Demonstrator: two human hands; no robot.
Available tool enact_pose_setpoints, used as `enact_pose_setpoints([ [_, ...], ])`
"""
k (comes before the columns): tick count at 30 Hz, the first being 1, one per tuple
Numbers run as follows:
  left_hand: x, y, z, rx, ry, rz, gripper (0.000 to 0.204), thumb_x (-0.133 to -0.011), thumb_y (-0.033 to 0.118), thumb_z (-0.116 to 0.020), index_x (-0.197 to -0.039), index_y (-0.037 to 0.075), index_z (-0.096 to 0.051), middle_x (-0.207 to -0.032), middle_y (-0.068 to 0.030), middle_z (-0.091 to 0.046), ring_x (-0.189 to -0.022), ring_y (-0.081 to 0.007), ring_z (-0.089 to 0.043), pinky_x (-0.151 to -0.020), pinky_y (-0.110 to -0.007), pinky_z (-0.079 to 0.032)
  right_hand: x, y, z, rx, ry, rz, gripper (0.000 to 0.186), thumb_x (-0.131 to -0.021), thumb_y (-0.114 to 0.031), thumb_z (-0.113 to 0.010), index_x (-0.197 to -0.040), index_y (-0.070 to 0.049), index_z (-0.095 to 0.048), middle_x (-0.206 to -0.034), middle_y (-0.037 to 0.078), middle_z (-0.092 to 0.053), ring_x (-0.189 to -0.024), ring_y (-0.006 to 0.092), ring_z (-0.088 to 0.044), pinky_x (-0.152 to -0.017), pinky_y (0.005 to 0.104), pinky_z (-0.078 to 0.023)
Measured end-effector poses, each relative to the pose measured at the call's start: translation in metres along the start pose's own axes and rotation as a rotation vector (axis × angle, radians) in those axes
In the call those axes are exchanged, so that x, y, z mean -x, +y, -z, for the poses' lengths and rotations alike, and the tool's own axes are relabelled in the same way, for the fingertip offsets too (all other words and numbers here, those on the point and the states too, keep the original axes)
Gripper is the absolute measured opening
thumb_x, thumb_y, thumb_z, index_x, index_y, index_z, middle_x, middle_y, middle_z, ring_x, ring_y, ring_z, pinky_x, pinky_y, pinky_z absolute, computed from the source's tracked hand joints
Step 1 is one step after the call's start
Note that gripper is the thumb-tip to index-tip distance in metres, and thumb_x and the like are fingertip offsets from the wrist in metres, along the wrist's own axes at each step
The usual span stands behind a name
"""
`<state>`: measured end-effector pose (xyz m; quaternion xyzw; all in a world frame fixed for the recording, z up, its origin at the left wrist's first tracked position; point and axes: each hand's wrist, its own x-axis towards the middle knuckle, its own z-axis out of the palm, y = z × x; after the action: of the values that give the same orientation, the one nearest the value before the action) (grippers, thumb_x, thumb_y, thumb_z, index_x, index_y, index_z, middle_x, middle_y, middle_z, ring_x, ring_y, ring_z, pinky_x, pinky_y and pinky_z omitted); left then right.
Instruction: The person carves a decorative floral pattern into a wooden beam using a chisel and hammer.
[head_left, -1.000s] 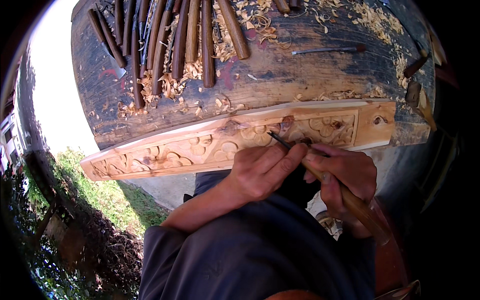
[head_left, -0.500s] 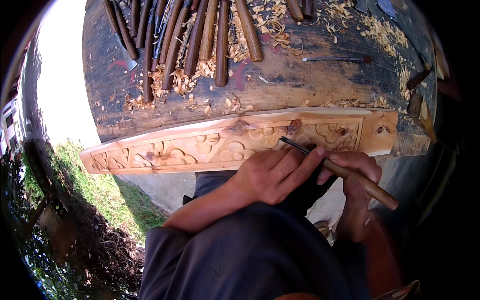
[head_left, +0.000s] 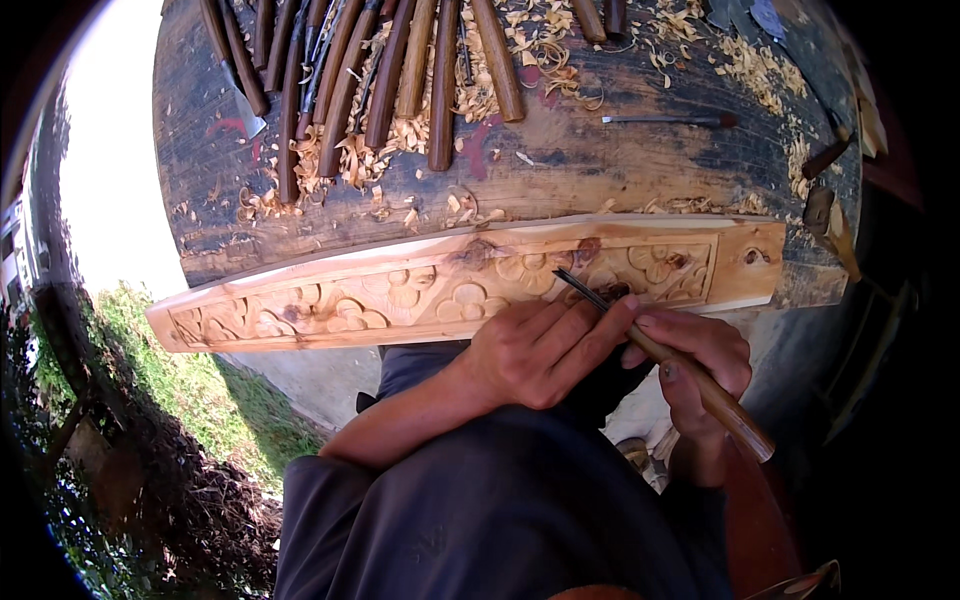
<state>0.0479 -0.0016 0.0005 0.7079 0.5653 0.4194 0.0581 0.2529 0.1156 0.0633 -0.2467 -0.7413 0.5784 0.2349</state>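
Head view, left hand [head_left: 538, 352] and right hand [head_left: 712, 346] pinching chisel [head_left: 656, 347], handle [head_left: 727, 413] lower than before

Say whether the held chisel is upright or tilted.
Tilted: the chisel shows lengthwise, its handle slanting through the right hand, blade over the carved board.

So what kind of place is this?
Probably a woodcarver's open-air workspot: there's a board carved with flowers, lots of wooden-handled tools, and curly wood shavings on the worn bench.
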Motion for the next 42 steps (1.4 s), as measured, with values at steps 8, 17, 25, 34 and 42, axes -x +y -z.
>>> enact_pose_setpoints([
  [8,0.002,-0.002,0.0,0.041,0.016,0.011,0.043,-0.093,0.008,-0.09,-0.133,-0.004,-0.08,-0.089,-0.0049,-0.076,-0.066,-0.0111,-0.07,-0.054,-0.026,-0.051,-0.01,-0.017,0.001,0.137,-0.043,-0.046,0.03,-0.095,0.004,-0.071,-0.124,0.009,-0.075,-0.096,0.022,-0.083,-0.076,0.0296,-0.084,-0.07,0.0397,-0.068],
  [17,0.004,-0.001,-0.002,0.062,0.083,0.06,0.043,-0.09,0.005,-0.091,-0.129,-0.009,-0.079,-0.099,-0.0086,-0.081,-0.071,-0.0146,-0.075,-0.061,-0.028,-0.058,-0.044,-0.058,-0.005,0.328,-0.084,-0.115,0.026,-0.092,0.007,-0.074,-0.117,0.006,-0.076,-0.087,0.016,-0.08,-0.071,0.0291,-0.082,-0.066,0.0372,-0.065],
  [25,0.0,0.002,0.0,0.021,0.044,0.075,0.044,-0.09,0.004,-0.091,-0.129,-0.009,-0.077,-0.107,-0.0108,-0.083,-0.075,-0.017,-0.077,-0.061,-0.029,-0.058,-0.043,-0.05,-0.004,0.214,-0.047,-0.2,0.019,-0.095,0.008,-0.072,-0.113,0.006,-0.075,-0.087,0.016,-0.079,-0.07,0.0272,-0.081,-0.066,0.0378,-0.065],
  [34,0.003,0.001,-0.002,0.027,0.001,0.084,0.042,-0.091,0.005,-0.091,-0.128,-0.009,-0.078,-0.101,-0.0096,-0.081,-0.074,-0.0175,-0.077,-0.062,-0.03,-0.06,-0.03,-0.033,-0.006,0.137,0.006,-0.189,0.026,-0.103,-0.009,-0.063,-0.115,0.007,-0.079,-0.09,0.019,-0.083,-0.073,0.0254,-0.081,-0.07,0.0363,-0.066],
  [42,-0.001,-0.001,-0.003,-0.03,-0.037,0.06,0.043,-0.092,0.007,-0.092,-0.13,-0.007,-0.079,-0.091,-0.0065,-0.077,-0.069,-0.0148,-0.073,-0.058,-0.029,-0.058,-0.012,0.01,0.002,-0.064,0.023,-0.09,0.022,-0.101,0.001,-0.068,-0.12,0.006,-0.078,-0.093,0.02,-0.083,-0.074,0.0268,-0.083,-0.07,0.0381,-0.068],
])
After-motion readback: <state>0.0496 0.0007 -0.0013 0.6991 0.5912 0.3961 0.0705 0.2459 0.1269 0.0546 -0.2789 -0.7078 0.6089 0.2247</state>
